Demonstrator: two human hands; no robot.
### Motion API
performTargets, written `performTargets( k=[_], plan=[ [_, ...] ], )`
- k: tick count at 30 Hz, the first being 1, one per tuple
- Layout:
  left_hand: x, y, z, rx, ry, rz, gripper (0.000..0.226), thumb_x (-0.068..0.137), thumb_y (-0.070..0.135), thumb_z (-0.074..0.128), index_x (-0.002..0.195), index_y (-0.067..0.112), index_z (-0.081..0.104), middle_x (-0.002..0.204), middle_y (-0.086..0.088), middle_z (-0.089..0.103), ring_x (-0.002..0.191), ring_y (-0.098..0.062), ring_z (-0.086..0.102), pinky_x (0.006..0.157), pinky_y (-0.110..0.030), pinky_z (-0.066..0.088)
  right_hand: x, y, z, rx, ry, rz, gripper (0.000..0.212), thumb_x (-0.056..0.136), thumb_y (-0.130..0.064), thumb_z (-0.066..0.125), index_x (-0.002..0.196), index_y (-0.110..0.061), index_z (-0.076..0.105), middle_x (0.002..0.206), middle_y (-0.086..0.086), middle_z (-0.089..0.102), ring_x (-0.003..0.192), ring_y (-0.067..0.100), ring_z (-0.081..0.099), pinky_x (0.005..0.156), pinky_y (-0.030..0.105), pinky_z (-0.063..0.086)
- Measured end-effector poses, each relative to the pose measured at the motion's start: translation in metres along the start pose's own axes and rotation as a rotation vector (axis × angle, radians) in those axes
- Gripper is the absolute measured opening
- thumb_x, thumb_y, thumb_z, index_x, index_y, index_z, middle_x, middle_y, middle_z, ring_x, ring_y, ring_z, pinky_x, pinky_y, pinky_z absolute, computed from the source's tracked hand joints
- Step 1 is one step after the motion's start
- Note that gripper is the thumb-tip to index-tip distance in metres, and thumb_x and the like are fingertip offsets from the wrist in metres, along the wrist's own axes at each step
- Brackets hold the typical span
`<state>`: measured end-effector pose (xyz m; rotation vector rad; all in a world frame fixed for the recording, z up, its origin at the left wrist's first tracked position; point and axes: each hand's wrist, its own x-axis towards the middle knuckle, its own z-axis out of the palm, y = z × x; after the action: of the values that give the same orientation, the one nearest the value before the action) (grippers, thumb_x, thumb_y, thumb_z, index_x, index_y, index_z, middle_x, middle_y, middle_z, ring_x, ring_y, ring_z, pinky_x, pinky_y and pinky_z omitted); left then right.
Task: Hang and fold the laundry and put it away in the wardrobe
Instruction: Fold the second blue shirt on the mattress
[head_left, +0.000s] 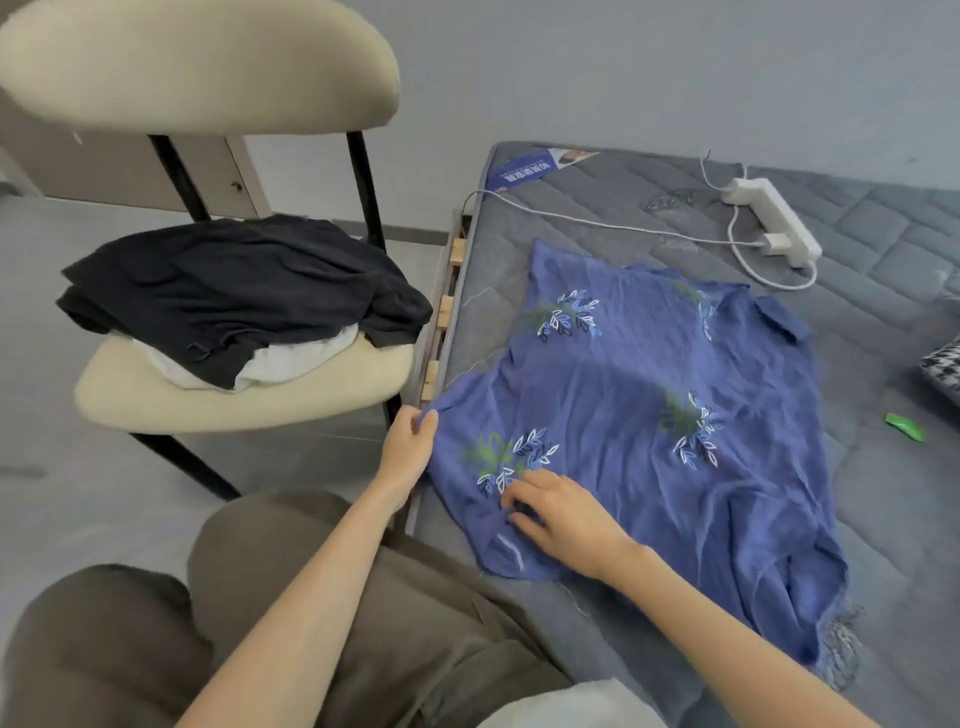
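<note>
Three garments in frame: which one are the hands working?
The blue leaf-print garment spread on the mattress: left hand pinches its edge, right hand rests on it. The dark garment and white garment sit piled on the chair.

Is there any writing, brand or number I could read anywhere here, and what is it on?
On the blue label at the corner of the mattress: rows of white characters, too blurred to read.
On the blue garment: a leaf print only, no words.
On the power strip: no marking that can be made out.
</note>
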<state>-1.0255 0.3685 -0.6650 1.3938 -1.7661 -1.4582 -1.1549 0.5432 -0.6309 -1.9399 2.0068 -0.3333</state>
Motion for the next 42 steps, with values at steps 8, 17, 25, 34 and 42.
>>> performTargets(
  k=[8, 17, 25, 34, 42],
  plan=[
    [0.007, 0.013, -0.004, -0.530, 0.070, -0.140, 0.024, 0.090, 0.013, 0.062, 0.073, 0.017, 0.045, 0.062, 0.002, 0.050, 0.051, -0.005, 0.046, 0.048, -0.017, 0.036, -0.001, 0.006, -0.023, 0.083, -0.082, 0.091, 0.010, 0.073, -0.014, 0.052, 0.079, -0.023, 0.051, 0.075, -0.009, 0.050, 0.071, 0.011, 0.047, 0.057, 0.024, 0.032],
    [0.003, 0.004, 0.004, -0.167, -0.092, -0.180, 0.013, 0.091, 0.016, 0.060, 0.102, 0.010, 0.058, 0.091, -0.004, 0.061, 0.078, -0.012, 0.057, 0.063, -0.015, 0.043, 0.003, 0.009, -0.018, -0.152, -0.192, 0.206, 0.013, 0.080, -0.029, 0.046, 0.073, -0.021, 0.054, 0.085, -0.004, 0.061, 0.088, 0.021, 0.057, 0.067, 0.029, 0.043],
    [0.002, -0.002, 0.005, 0.065, -0.170, 0.026, 0.047, 0.078, 0.017, 0.075, 0.118, 0.007, 0.051, 0.105, -0.005, 0.059, 0.092, -0.016, 0.056, 0.077, -0.028, 0.044, 0.033, -0.014, -0.005, 0.100, -0.038, 0.217, 0.041, 0.079, -0.056, 0.063, 0.105, -0.028, 0.050, 0.089, -0.014, 0.054, 0.088, 0.006, 0.050, 0.066, 0.027, 0.040],
    [0.007, 0.016, -0.011, -0.586, 0.083, -0.133, 0.013, 0.096, 0.020, 0.053, 0.086, 0.012, 0.051, 0.080, -0.003, 0.057, 0.073, -0.014, 0.054, 0.064, -0.027, 0.044, 0.044, -0.009, 0.000, 0.162, -0.076, 0.309, 0.009, 0.084, -0.033, 0.064, 0.084, -0.026, 0.059, 0.077, -0.013, 0.058, 0.076, 0.007, 0.054, 0.066, 0.027, 0.045],
    [0.006, 0.014, -0.038, -0.497, 0.218, -0.026, 0.017, 0.090, 0.007, 0.060, 0.094, 0.014, 0.045, 0.080, 0.001, 0.053, 0.069, -0.008, 0.050, 0.057, -0.017, 0.043, 0.056, -0.003, -0.015, 0.208, -0.169, 0.318, 0.017, 0.085, -0.040, 0.064, 0.075, -0.027, 0.061, 0.071, -0.013, 0.065, 0.072, 0.007, 0.059, 0.072, 0.031, 0.050]
  ],
)
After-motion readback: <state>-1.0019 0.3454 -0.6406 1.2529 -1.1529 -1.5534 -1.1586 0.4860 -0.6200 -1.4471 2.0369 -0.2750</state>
